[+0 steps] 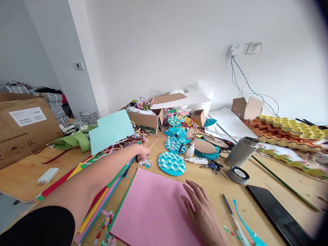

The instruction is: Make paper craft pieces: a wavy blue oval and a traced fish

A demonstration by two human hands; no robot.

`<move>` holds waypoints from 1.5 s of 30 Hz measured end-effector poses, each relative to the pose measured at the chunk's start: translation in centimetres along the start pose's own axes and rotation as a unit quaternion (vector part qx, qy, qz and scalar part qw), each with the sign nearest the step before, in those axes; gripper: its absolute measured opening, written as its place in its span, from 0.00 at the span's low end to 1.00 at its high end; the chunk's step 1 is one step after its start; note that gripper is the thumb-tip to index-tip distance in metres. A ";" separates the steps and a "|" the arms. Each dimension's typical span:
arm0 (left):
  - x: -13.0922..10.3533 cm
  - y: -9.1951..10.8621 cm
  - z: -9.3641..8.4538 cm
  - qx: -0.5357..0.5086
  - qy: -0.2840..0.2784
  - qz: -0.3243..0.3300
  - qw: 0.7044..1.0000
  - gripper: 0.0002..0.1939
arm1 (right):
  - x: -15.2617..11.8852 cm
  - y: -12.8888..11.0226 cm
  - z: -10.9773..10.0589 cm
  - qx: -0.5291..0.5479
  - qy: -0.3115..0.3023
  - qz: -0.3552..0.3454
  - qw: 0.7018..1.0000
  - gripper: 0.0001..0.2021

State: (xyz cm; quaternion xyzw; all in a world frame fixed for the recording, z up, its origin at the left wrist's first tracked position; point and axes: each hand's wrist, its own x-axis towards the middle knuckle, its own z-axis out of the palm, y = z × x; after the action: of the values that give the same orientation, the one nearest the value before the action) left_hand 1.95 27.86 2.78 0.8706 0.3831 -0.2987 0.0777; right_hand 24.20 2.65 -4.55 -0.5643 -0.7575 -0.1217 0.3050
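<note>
My left hand (143,152) reaches forward with its fingers curled down at a small heap of pale paper cut-outs (145,163). Its fingertips are mostly hidden, so what they pinch cannot be made out. My right hand (202,208) is open, fingers apart, over the right edge of a pink paper sheet (151,205). A green sheet shows along that paper's left side. Beyond it lies a blue disc (171,163) with wavy light strips. Under my left forearm are stacked coloured sheets (96,208), with a light blue sheet (111,130) behind.
Right of the disc are a glue bottle (198,160), keys (212,166), a metal flask (242,152) and its lid (238,174). A phone (276,212) and a pen (230,208) lie nearer. Egg trays (289,130) and an open craft box (146,119) stand behind.
</note>
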 end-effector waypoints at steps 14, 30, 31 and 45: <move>-3.3 0.0 -2.1 -0.129 0.090 0.018 0.987 0.17 | 0.3 0.3 -0.9 0.055 0.064 0.027 0.996 0.12; -9.5 12.7 5.0 -0.322 0.138 0.163 0.923 0.14 | 1.1 -2.0 -2.0 0.294 -0.076 0.152 0.941 0.13; -9.5 13.0 5.1 -0.328 0.150 0.159 0.919 0.16 | 1.1 -2.0 -2.0 0.302 -0.084 0.161 0.936 0.11; -9.3 13.4 8.0 -0.417 0.200 0.114 0.879 0.17 | 1.4 -2.4 -2.7 0.338 -0.117 0.171 0.918 0.08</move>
State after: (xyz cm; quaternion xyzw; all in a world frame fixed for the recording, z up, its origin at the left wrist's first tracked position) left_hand 2.93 9.88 0.47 0.8368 0.3774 0.0802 0.3886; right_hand 22.60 1.53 -1.24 -0.5586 -0.6759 0.2628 0.4026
